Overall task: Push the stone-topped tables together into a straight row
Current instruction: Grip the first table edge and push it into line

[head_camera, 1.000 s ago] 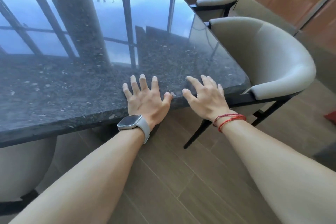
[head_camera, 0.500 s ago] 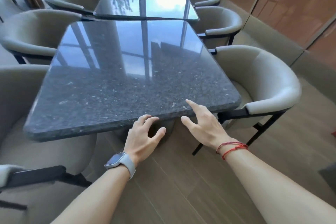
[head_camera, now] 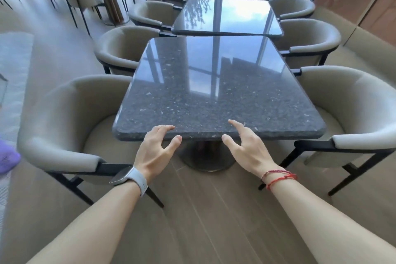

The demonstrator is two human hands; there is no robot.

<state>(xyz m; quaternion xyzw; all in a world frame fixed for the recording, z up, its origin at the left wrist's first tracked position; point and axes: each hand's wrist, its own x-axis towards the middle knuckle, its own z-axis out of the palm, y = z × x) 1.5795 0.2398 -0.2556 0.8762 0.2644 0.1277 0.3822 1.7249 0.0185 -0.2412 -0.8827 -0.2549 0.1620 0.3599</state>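
Head view: left hand [head_camera: 155,148] and right hand [head_camera: 246,148], both loosely open and holding nothing, hover at the near edge of the nearest stone-topped table [head_camera: 214,92], seemingly placed to push or just released. Its far edge looks closed against the next table [head_camera: 227,17]. Polished speckled dark slab, rounded corners; curved upholstered chairs [head_camera: 64,118] flank it
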